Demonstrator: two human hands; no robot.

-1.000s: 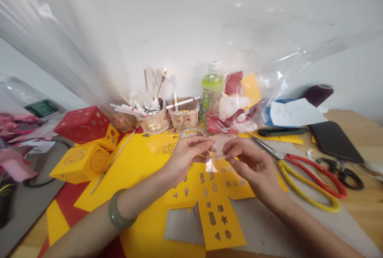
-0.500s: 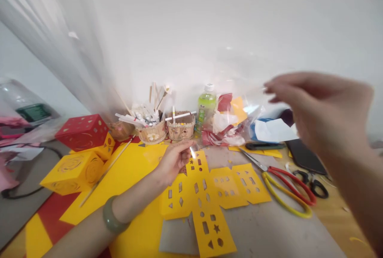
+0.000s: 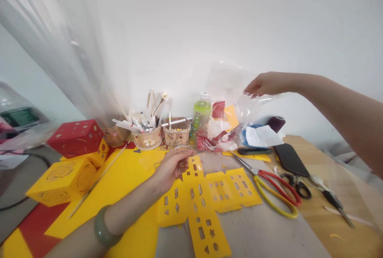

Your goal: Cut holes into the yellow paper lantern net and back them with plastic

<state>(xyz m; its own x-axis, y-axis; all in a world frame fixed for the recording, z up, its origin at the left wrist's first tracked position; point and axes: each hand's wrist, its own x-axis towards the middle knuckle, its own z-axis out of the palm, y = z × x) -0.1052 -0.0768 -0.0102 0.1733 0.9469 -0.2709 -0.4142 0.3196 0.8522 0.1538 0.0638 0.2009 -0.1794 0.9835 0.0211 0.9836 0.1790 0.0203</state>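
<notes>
My left hand [image 3: 173,169], a green bangle on its wrist, is closed in a pinch above a yellow paper cutout [image 3: 196,202]. A clear glint and a thin round rim show by its fingertips, but I cannot make out what they pinch. The flat, cross-shaped cutout has rows of small punched shapes. My right hand [image 3: 261,85] reaches over a clear plastic bag [image 3: 223,75] by the wall, fingers bent down and together at its opening. Whether they grip the bag or a small scrap is hidden. Red, yellow and white paper scraps [image 3: 220,124] lie in the bag.
Red-and-yellow-handled scissors [image 3: 277,190] and a black phone [image 3: 291,160] lie right. Behind stand a green drink bottle [image 3: 201,114] and pen baskets [image 3: 176,134]. Left are a red paper box [image 3: 76,138], a yellow paper box [image 3: 61,182] and a thin stick [image 3: 100,178].
My right hand has moved away from me and left, to the plastic bag's opening. My left hand keeps its pinch over the cutout. The view has shifted slightly to the right.
</notes>
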